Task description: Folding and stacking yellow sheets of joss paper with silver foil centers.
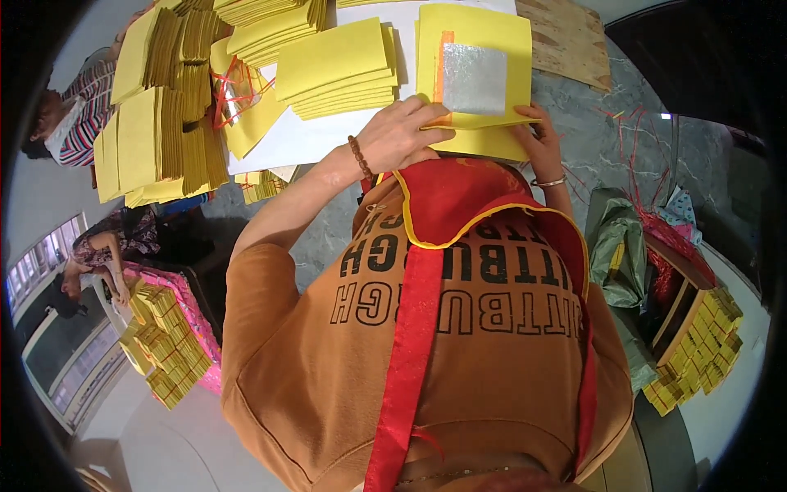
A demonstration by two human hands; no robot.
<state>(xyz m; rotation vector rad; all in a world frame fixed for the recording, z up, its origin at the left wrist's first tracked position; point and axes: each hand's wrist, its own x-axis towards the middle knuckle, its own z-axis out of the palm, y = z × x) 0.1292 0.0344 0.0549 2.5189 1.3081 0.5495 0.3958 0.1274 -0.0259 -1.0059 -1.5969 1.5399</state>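
Left hand (402, 135) and right hand (543, 146) pinch paper (519, 66); uneven pulling could crease it under the foil (474, 78) just beyond.

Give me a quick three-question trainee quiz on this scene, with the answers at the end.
1. True or false: the left hand has a brown beaded bracelet at its wrist.
2. What colour is the square patch on the yellow sheet? A) green, B) silver, C) blue.
3. Fill in: the right hand is at the near ____ corner of the yellow sheet.

Key: 1. True. 2. B. 3. Right.
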